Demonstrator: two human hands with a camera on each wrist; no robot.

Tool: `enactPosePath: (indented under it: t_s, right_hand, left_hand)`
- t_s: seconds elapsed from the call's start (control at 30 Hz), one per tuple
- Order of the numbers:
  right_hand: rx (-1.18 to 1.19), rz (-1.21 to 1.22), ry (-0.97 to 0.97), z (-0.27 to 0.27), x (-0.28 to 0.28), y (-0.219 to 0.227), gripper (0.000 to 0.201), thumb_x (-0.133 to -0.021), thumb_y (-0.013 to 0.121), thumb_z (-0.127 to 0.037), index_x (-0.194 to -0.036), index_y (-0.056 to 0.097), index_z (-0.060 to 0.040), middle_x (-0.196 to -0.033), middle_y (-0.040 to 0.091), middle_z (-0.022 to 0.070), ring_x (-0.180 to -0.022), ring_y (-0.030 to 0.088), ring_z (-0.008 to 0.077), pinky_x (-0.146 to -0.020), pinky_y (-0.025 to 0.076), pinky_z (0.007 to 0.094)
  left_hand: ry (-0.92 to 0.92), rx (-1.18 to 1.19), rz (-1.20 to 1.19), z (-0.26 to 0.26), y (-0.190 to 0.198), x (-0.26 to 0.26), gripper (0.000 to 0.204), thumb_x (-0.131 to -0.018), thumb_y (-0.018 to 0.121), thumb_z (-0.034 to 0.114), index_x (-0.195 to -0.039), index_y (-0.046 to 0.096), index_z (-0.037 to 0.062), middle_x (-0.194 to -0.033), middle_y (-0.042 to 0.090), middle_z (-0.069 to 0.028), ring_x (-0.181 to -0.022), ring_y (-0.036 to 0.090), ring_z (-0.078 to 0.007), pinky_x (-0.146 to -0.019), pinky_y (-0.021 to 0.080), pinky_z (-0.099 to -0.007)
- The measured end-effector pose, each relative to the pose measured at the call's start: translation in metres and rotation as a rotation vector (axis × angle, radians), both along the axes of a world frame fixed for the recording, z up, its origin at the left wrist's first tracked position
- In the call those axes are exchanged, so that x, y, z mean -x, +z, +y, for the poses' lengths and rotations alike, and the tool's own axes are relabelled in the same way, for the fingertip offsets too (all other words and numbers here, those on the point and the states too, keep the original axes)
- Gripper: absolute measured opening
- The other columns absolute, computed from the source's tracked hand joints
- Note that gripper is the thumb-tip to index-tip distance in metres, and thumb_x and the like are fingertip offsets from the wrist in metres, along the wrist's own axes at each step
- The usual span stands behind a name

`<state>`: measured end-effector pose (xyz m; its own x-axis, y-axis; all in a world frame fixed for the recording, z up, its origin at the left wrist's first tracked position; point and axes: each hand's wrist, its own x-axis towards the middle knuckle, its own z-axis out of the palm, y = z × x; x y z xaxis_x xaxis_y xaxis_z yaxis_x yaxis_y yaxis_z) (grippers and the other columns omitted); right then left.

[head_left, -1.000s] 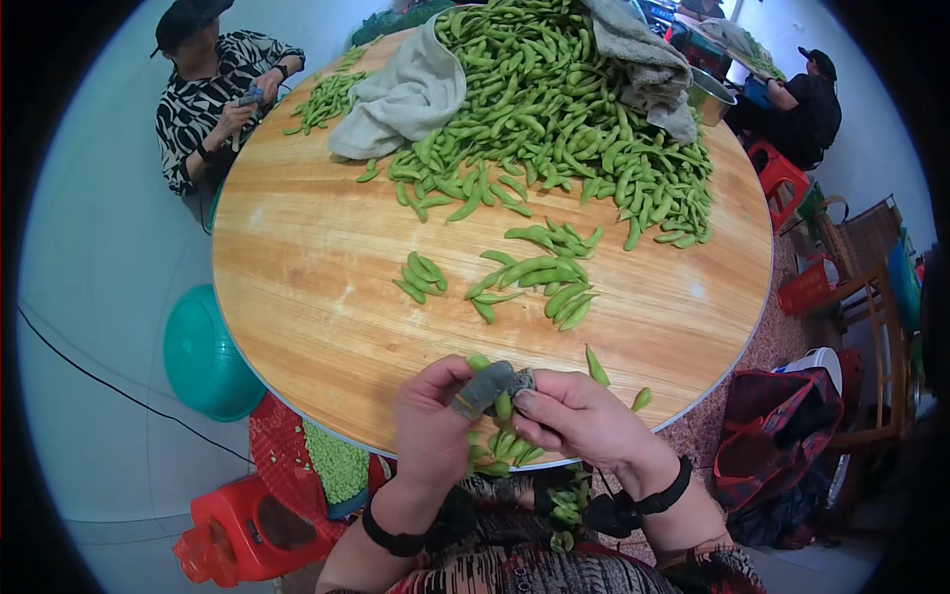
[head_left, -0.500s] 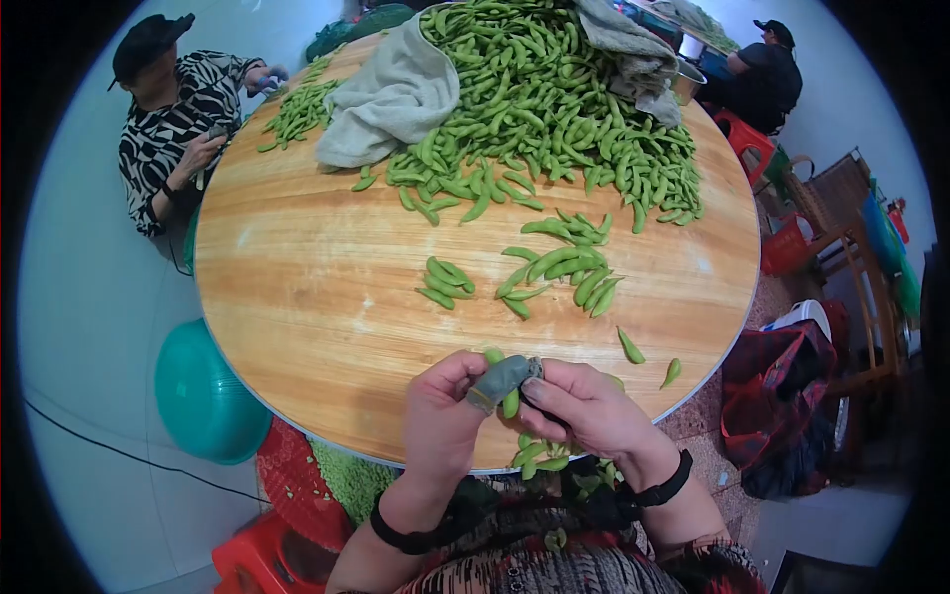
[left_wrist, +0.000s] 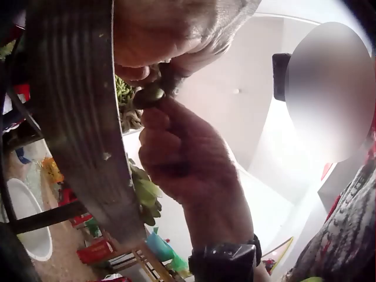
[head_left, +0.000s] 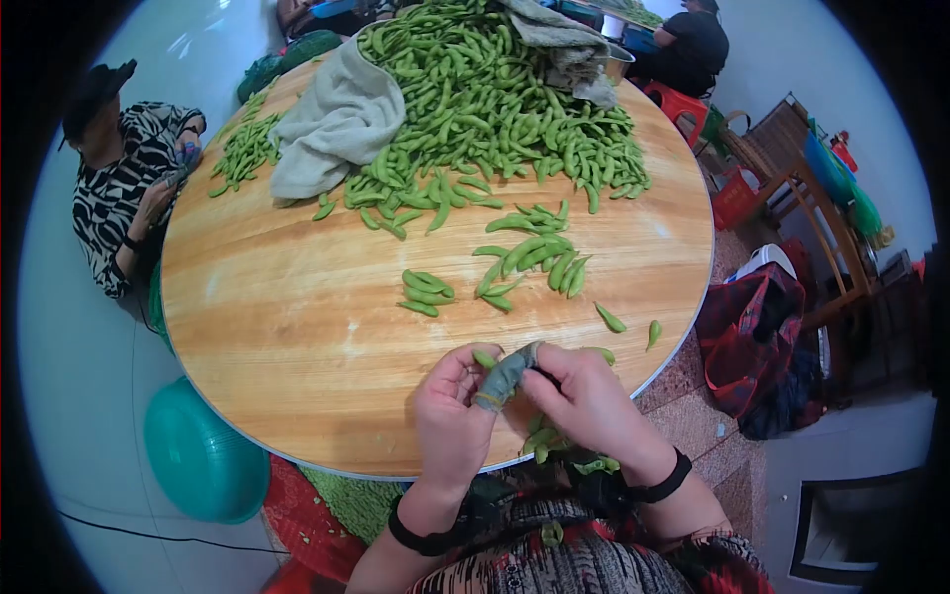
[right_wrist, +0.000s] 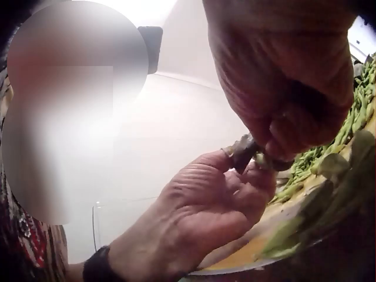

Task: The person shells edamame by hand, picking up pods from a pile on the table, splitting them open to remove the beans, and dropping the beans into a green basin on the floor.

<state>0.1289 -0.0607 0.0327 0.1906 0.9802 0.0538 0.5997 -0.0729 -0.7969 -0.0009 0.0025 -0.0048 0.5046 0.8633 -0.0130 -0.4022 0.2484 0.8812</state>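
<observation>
My left hand [head_left: 455, 421] is raised above the near table edge, a grey sleeve [head_left: 503, 381] covering its thumb. Its curled fingers hold a green edamame pod [head_left: 484, 358]. My right hand [head_left: 589, 401] meets the covered thumb, its own thumb and index finger pinched together there. In the left wrist view the rounded pod [left_wrist: 150, 97] shows between the two hands' fingertips. The right wrist view has the sleeved thumb [right_wrist: 242, 154] pressed close to the right fingers, which hide most of the pod. Below the hands lie several pods [head_left: 542, 436] at the edge.
A big heap of edamame pods [head_left: 485, 99] covers the back of the round wooden table [head_left: 297, 346], beside a grey cloth [head_left: 341, 119]. Small groups of pods [head_left: 539, 252] lie mid-table. A teal basin [head_left: 206, 450] stands lower left; another person [head_left: 124, 188] sits at left.
The head view has shifted, so the table sits further left. The pod seen between the thumbs earlier is now hidden there. The hands stay together; the person at left has lowered an outstretched hand.
</observation>
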Motion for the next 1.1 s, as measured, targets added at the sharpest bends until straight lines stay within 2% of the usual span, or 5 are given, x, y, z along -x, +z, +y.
enactPosePath:
  t_s: [0.27,0.5,0.7,0.9,1.1]
  right_hand:
    - [0.162,0.548,-0.075,0.000,-0.008,0.001,0.020,-0.087,0.056,-0.017,-0.077,0.053,0.0007,-0.058,0.051,0.0003,-0.053,0.047,0.0074,-0.049,0.039,0.0245]
    - [-0.142,-0.195,-0.011,-0.003,0.005,-0.007,0.023,-0.082,0.063,-0.020,-0.073,0.054,-0.0006,-0.051,0.045,0.0119,-0.042,0.044,0.0175,-0.043,0.037,0.0301]
    - [0.182,0.849,-0.092,0.000,-0.003,-0.019,0.026,-0.082,0.062,-0.020,-0.074,0.052,0.0016,-0.050,0.045,0.0105,-0.042,0.044,0.0168,-0.043,0.036,0.0310]
    - [-0.255,-0.205,0.049,-0.003,0.003,-0.014,0.029,-0.080,0.064,-0.022,-0.067,0.049,-0.0011,-0.051,0.045,0.0116,-0.043,0.046,0.0233,-0.043,0.039,0.0307]
    - [0.215,1.131,0.016,0.002,-0.012,-0.019,0.027,-0.088,0.056,-0.024,-0.071,0.056,-0.0035,-0.056,0.051,-0.0046,-0.048,0.044,0.0023,-0.044,0.033,0.0189]
  left_hand:
    - [-0.102,0.193,-0.079,0.005,0.003,0.001,0.027,-0.084,0.052,0.000,-0.111,0.050,-0.0022,-0.088,0.056,-0.0019,-0.070,0.051,-0.0037,-0.052,0.038,-0.0126]
    - [-0.007,0.155,-0.064,0.005,0.003,-0.005,0.023,-0.082,0.045,-0.004,-0.104,0.051,-0.0014,-0.085,0.053,-0.0008,-0.063,0.046,-0.0026,-0.046,0.030,-0.0114]
    - [0.013,0.150,-0.130,0.000,0.006,-0.007,0.027,-0.078,0.042,-0.007,-0.103,0.052,-0.0012,-0.082,0.053,-0.0008,-0.060,0.044,-0.0014,-0.045,0.028,-0.0116]
    - [0.091,0.144,-0.035,-0.001,0.006,-0.010,0.027,-0.077,0.043,-0.007,-0.101,0.052,-0.0011,-0.081,0.053,-0.0005,-0.059,0.042,-0.0005,-0.046,0.027,-0.0125]
    - [0.052,0.045,-0.036,-0.001,0.004,-0.011,0.025,-0.078,0.044,-0.006,-0.101,0.052,0.0002,-0.080,0.052,0.0009,-0.058,0.041,0.0000,-0.044,0.026,-0.0129]
